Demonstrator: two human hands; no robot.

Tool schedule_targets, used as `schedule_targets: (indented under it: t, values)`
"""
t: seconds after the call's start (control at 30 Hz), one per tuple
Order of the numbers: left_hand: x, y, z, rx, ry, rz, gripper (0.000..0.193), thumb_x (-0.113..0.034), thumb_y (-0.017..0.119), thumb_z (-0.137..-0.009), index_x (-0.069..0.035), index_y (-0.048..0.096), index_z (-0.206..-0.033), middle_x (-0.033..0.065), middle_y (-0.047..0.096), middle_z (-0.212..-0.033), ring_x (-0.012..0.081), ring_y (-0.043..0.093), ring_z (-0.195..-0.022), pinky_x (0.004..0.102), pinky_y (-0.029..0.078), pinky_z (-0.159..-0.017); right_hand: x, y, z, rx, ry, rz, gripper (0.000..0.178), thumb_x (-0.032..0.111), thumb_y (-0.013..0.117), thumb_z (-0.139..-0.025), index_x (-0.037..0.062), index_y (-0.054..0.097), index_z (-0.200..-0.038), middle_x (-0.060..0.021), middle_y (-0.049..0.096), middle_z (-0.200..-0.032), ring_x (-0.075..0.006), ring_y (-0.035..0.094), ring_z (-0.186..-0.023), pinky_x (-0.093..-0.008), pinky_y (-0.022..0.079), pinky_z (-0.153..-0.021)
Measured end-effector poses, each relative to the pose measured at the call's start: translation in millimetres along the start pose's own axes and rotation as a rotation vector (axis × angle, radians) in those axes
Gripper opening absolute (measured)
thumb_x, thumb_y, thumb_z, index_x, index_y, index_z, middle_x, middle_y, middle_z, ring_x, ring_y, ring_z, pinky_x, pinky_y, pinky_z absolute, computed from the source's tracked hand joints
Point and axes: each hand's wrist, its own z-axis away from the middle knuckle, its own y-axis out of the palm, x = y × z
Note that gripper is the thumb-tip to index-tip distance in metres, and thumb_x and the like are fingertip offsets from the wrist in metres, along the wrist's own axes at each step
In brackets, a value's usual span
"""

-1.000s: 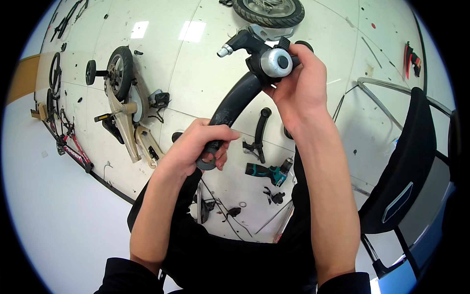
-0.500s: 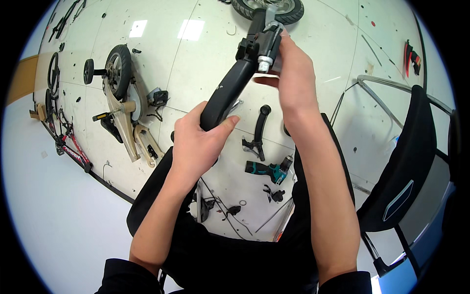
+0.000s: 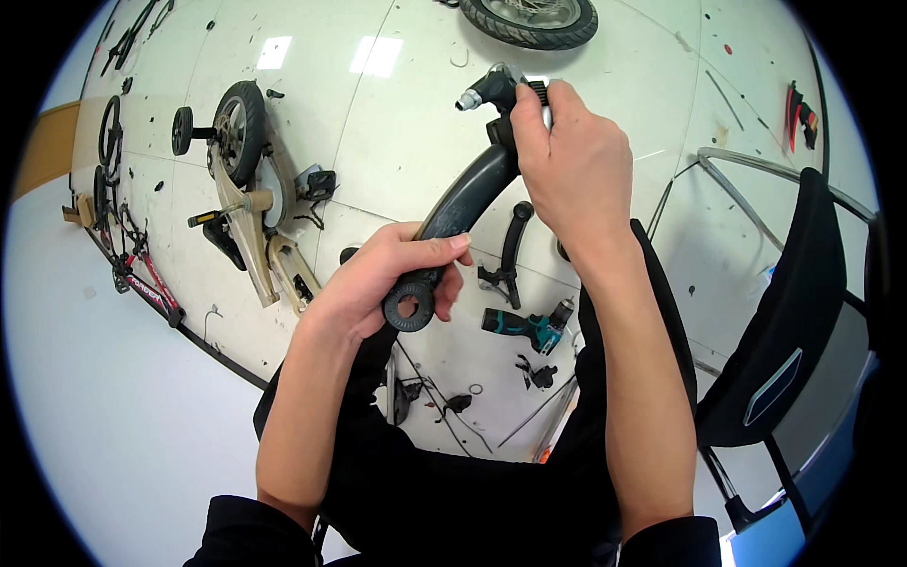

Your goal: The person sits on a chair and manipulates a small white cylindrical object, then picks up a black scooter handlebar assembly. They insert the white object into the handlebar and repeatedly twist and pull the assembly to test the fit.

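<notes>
My two hands hold up a curved black bicycle arm. Its near end is a hollow ring with a ridged face, and a clamp with a silver bolt sits at the far end. My left hand grips the arm just above the ring, thumb on top. Around the clamp end is my right hand, its fingers partly hidden. Below the held part, a smaller black arm with a forked end lies on the floor. A teal and black cordless drill lies between my knees.
Small black parts and thin cables litter the floor between my legs. A beige bike frame with a wheel lies at the left, and a red and black frame beyond it. Another wheel is ahead. A black chair stands right.
The black arm has been turned over, so its ring end now faces me and the silver bolt points left. My right hand has shifted its hold on the clamp end.
</notes>
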Motion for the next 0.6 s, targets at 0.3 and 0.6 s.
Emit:
schedule_targets:
  t: [0.3, 0.6]
  values:
    - [-15.0, 14.4, -4.2, -0.184, 0.064, 0.092, 0.036, -0.038, 0.037, -0.102, -0.006, 0.046, -0.118, 0.0143, 0.067, -0.087, 0.0127, 0.058, -0.053, 0.0246, 0.048, -0.046, 17.5, 14.2, 10.3, 0.47, 0.29, -0.534, 0.048, 0.033, 0.045, -0.096, -0.0084, 0.058, -0.075, -0.0228, 0.06, -0.057, -0.0311, 0.065, -0.05, -0.0374, 0.052, -0.055]
    - [-10.2, 13.7, -10.5, -0.396, 0.356, 0.049, 0.027, -0.027, 0.041, -0.103, -0.006, 0.058, -0.109, 0.0074, 0.065, -0.08, 0.008, 0.059, -0.061, 0.0224, 0.047, -0.052, 26.4, 9.7, 11.2, 0.417, 0.22, -0.561, 0.043, 0.033, 0.059, -0.089, -0.0086, 0.053, -0.099, -0.0196, 0.063, -0.068, -0.0268, 0.066, -0.058, -0.0354, 0.051, -0.061]
